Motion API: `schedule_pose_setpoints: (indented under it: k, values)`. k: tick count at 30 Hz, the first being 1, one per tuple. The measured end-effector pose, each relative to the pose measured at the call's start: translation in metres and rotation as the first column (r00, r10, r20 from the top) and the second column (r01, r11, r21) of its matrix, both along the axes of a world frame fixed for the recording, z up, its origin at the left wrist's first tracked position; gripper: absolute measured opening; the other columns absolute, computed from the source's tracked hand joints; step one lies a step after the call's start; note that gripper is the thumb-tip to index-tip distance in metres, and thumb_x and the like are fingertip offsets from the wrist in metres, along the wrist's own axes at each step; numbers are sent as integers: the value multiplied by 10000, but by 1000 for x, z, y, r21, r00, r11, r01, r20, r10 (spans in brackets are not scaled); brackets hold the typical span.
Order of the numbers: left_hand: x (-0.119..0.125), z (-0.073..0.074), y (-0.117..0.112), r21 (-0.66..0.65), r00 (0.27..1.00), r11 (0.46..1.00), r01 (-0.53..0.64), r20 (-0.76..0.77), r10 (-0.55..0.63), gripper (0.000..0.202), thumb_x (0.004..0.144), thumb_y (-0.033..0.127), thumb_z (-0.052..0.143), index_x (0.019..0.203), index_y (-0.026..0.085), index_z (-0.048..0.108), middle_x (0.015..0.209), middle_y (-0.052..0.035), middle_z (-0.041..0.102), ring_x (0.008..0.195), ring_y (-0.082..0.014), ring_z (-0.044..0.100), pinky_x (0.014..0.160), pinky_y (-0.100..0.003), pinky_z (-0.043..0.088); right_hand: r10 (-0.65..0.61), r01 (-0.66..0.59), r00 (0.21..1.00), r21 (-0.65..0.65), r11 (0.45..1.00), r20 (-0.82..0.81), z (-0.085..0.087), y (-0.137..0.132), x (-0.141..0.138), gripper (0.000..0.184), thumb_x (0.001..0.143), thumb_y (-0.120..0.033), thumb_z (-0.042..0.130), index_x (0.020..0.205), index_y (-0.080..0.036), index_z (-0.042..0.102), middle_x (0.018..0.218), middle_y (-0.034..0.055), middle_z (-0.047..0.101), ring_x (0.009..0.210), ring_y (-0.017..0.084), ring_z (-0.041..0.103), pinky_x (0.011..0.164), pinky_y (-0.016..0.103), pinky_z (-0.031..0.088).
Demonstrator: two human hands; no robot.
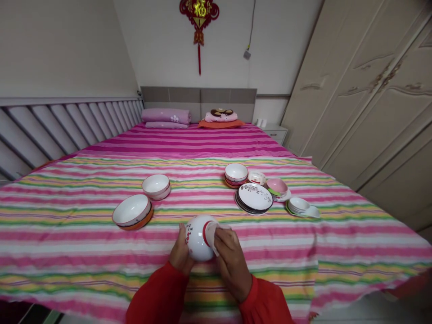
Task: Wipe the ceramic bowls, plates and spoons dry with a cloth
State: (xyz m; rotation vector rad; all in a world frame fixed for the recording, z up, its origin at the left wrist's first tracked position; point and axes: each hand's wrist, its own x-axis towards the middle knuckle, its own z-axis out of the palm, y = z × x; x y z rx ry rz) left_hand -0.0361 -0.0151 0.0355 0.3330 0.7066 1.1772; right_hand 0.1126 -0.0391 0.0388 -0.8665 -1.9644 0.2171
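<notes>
Tilted on its side, a white bowl [198, 245] with red markings and a red foot ring is held above the striped sheet. My left hand [181, 249] grips its left side, the fingers partly hidden behind it. My right hand [231, 258] is closed on a pale cloth or tissue [212, 235], pressed against the bowl's base. To the left stand a white bowl [156, 185] with a red rim and a larger white bowl [132, 210] resting on an orange one [143, 221].
The striped sheet [84, 252] covers the bed. On the right are a stack of plates [255, 196], stacked bowls [236, 172], a pink bowl [277, 185] and small white bowls [299, 204]. Bed rails [67, 123] line the left; a wardrobe [354, 99] stands right.
</notes>
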Motion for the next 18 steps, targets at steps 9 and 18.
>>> schedule_pose_setpoints:
  k: [9,18]
  values:
    - [0,2,-4,39,927,990,-136,-347,141,642,836,609,339,1129,95,587,832,-126,718,799,-250,679,739,-368,521,-124,128,987,36,991,-99,-9,-1,3,405,822,-49,362,1142,-200,558,1079,106,571,992,236,505,805,426,457]
    - [11,-1,-19,277,636,961,17,-745,203,498,740,627,488,483,203,540,435,-33,536,461,-169,507,488,-290,418,-70,70,997,7,998,31,1,3,-20,413,833,-139,454,1245,-147,493,1257,137,535,1266,274,364,1025,521,302]
